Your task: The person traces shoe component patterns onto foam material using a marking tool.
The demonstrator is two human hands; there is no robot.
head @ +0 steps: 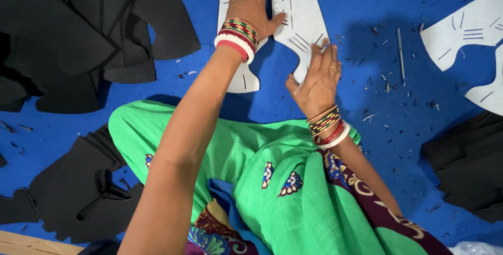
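Pressing left hand (252, 4) on white template (293, 19); right hand (316, 82) tracing edge.

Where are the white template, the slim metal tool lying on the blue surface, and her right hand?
white template (298, 19), head view, bare upper middle.
slim metal tool (401, 53), head view, mid shaft.
right hand (314, 82), head view, back of hand.
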